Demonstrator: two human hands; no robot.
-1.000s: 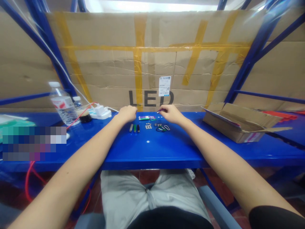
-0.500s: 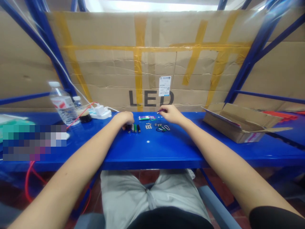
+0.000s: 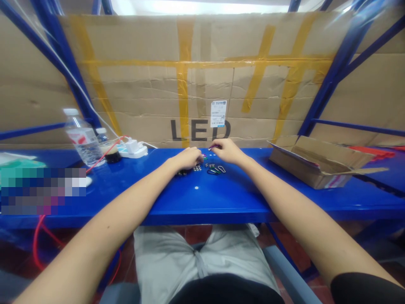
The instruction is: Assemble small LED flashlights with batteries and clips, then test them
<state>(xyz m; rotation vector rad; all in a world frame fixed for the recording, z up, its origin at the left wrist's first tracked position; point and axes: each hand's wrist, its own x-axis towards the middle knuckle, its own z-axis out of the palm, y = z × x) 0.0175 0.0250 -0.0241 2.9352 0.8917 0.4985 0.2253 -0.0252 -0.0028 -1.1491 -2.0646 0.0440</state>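
On the blue shelf (image 3: pixel 221 198) lies a cluster of small parts. My left hand (image 3: pixel 187 158) lies curled over the short metal tubes and reaches toward the small silver button cells (image 3: pixel 197 168); what its fingers hold, if anything, is hidden. My right hand (image 3: pixel 226 151) is pinched on a thin purple pen-like piece (image 3: pixel 212 147), held just above the shelf. In front of that hand lie small carabiner clips (image 3: pixel 217 170), green and silver.
A water bottle (image 3: pixel 80 137), a dark cup (image 3: pixel 112 153) and a white power strip (image 3: pixel 134 149) with a red cable stand at the left. An open cardboard box (image 3: pixel 316 162) sits at the right. A taped cardboard wall marked LED (image 3: pixel 199 128) closes the back.
My left hand has slid right, from beside the metal tubes to over them, near the button cells. My right hand has stayed put with the purple piece.
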